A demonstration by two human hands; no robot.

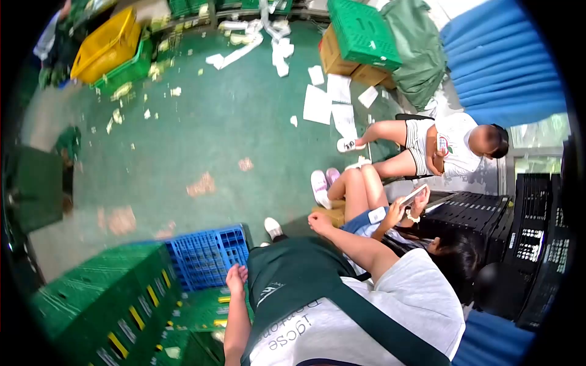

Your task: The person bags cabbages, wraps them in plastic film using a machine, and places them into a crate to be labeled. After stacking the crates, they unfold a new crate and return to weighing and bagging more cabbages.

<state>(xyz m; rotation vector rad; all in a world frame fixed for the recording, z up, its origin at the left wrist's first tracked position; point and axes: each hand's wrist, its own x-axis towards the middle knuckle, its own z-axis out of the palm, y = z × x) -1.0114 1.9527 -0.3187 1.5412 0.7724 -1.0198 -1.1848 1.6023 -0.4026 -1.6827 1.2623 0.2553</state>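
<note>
My left hand (237,279) hangs beside the dark green apron (293,268), near the blue crate (207,257). Its fingers bend loosely, with the thumb apart, and nothing shows in it. On the other side, my right hand (320,224) reaches out in front of the apron, its fingers curled closed with no object visible. It is close to the bare legs of a seated person (366,189), who holds a phone (414,195). Green crates (104,287) with yellow marks stand below and left of my left hand.
Another seated person (455,143) in white holds a phone. Paper sheets (317,105) and scraps lie on the green floor (213,122). A green crate (366,33) tops cardboard boxes (334,55). A yellow crate (107,46) is at upper left; black crates (467,213) stand right.
</note>
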